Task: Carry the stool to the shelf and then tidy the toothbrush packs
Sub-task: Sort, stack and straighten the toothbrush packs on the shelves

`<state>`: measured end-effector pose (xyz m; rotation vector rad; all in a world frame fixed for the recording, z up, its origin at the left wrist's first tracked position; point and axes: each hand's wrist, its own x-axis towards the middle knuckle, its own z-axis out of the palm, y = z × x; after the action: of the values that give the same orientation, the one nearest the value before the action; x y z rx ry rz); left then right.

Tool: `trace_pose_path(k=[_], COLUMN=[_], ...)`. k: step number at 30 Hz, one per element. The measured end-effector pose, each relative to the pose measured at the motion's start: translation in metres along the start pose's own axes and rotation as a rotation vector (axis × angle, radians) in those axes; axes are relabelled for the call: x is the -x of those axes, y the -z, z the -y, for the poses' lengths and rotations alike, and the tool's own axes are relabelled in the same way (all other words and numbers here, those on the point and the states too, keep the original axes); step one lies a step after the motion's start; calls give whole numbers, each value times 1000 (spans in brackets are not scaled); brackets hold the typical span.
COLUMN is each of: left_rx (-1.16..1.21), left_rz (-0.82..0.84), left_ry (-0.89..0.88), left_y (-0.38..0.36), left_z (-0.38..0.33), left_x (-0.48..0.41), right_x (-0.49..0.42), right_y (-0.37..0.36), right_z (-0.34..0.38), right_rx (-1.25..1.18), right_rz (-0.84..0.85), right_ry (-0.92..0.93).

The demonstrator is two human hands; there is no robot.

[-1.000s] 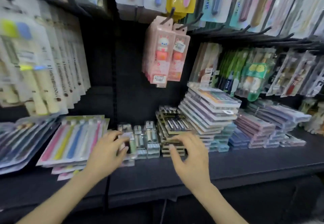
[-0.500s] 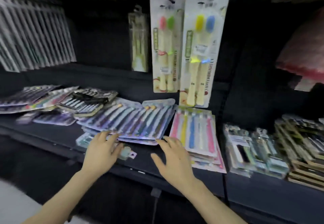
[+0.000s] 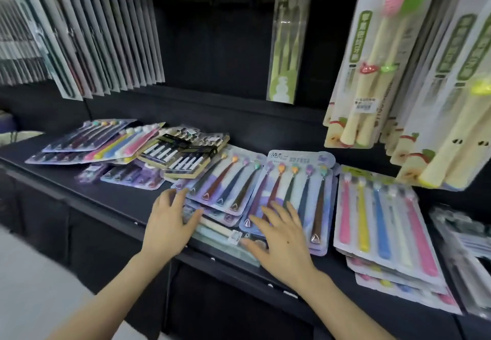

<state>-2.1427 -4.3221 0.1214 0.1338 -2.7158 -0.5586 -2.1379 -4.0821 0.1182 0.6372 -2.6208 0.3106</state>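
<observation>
- Shelf (image 3: 114,198): I'm at it; stool out of view, probably set down.
- Toothbrush packs (image 3: 295,180): skewed heaps from nine to three o'clock, tidying mostly left.
- Left hand (image 3: 170,222), right hand (image 3: 281,236): flat, unclenched, pressing the six o'clock packs.

Pale floor (image 3: 29,286) lower left; blurred pale object (image 3: 18,135) far left.
</observation>
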Motion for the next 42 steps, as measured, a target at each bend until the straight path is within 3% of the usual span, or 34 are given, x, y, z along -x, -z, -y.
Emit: trace_pose_path(k=[5, 10, 14, 16, 18, 20, 23, 25, 29, 34, 38, 42], left_rx=[177, 333, 646, 846, 950, 900, 574, 332, 230, -39, -239, -271], left_rz=[19, 48, -24, -28, -33, -23, 1, -49, -86, -271, -127, 90], left_ry=[84, 83, 292, 440, 520, 477, 323, 182, 13, -256, -372, -229], left_y=[3, -1, 0, -1, -3, -6, 2, 5, 4, -4, -3, 4], left_z=[9, 12, 13, 13, 9, 8, 7, 11, 19, 24, 24, 21], left_x=[-22, -30, -48, -55, -53, -48, -42, -42, -41, -40, -74, -107], right_x=[-34, -66, -78, -81, -86, -96, -103, -94, -55, -24, -22, -21], right_y=[-4, -10, -19, -21, -24, -24, -23, -14, 16, 40, 45, 34], right_z=[26, 44, 52, 55, 56, 58, 57, 54, 24, -21, -36, -43], right_rx=[-218, -31, -45, -190, -576, -960, -1099, -1056, -777, -497, -200, 88], right_rz=[44, 179, 177, 61, -77, -166, -329, -429, -560, -535, -369, -289], right_ry=[-198, -368, -532, -654, -804, -916, -1000, -988, -938, -901, -817, -752])
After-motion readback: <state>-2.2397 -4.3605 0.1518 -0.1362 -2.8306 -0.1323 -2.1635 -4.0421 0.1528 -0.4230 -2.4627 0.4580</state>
